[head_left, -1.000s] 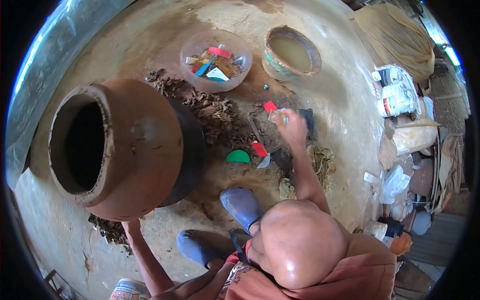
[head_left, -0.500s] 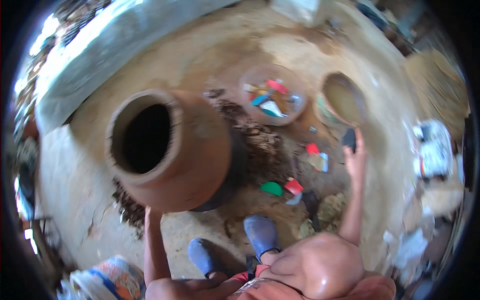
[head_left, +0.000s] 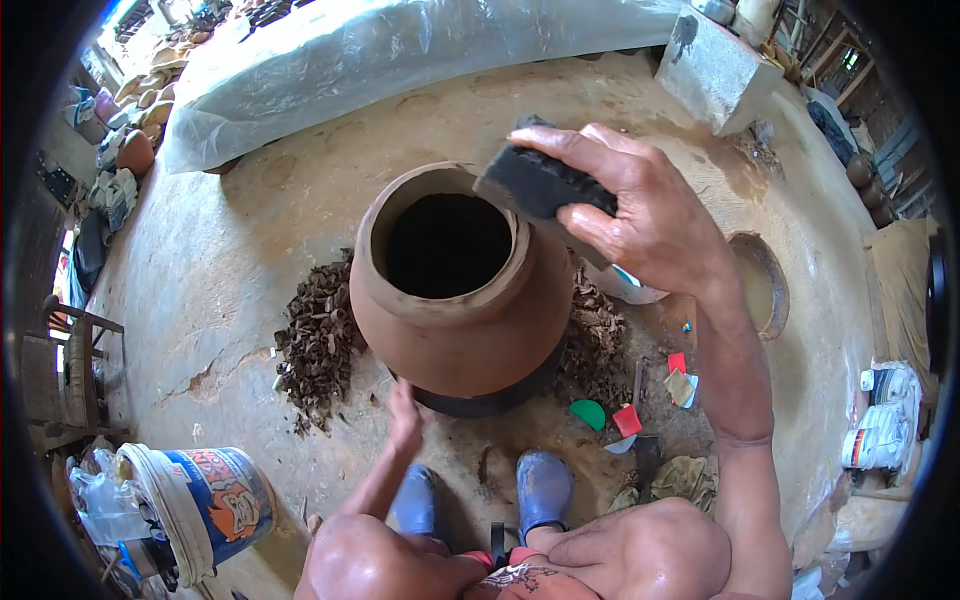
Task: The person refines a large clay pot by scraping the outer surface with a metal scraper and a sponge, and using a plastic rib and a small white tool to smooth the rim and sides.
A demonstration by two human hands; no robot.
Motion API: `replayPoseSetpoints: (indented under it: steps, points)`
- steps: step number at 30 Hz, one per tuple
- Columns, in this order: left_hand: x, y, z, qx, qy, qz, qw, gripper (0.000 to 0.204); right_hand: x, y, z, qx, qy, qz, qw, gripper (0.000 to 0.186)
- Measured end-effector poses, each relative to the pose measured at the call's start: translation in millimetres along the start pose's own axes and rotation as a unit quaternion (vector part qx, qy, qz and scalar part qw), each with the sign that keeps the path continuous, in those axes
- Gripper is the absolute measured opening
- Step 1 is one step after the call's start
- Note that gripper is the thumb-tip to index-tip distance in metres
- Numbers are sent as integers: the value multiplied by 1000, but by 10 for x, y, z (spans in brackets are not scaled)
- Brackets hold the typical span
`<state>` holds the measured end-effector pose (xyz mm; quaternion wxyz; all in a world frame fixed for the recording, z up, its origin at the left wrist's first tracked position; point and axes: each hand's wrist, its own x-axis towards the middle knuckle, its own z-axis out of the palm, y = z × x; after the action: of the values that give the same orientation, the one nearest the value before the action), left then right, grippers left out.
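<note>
A large brown clay pot [head_left: 460, 345] stands with its wide mouth facing up, its inside dark. It rests on a low black base [head_left: 490, 402]. Above the right part of the pot's rim, my right hand [head_left: 640, 200] grips a black sponge [head_left: 548, 182] between thumb and fingers. Whether the sponge touches the rim is unclear. At the lower front of the pot, my left hand [head_left: 404, 420] is beside the black base, fingers pointing up; they are blurred and partly hidden.
Brown clay shavings [head_left: 318, 345] lie around the pot. Right of it are a bowl of cloudy water [head_left: 765, 290], a green half-disc [head_left: 588, 413] and red pieces [head_left: 626, 420]. A white bucket [head_left: 205, 505] stands at the lower left. Plastic sheeting [head_left: 400, 70] spans the back.
My right hand has moved with the black sponge from beside the water bowl to above the pot's rim. The view has shifted, and the pot now appears farther right.
</note>
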<state>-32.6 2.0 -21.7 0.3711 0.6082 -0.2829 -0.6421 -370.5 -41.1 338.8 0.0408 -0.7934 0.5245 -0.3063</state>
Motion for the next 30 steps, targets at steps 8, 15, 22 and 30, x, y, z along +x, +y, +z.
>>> replayPoseSetpoints:
  steps: [8,15,22,30]
  points:
    - [93,425,-301,57,-60,-88,993,84,48,-136,-55,-14,-18,-8,1000,59]
    - [411,-318,-230,137,139,118,974,65,96,-197,-15,7,-34,-2,999,58]
    - [-425,187,-21,65,-128,-149,978,78,52,-169,-56,3,-40,-4,999,58]
    - [-268,-193,232,31,-64,-85,994,64,-209,-87,37,83,-24,67,994,62]
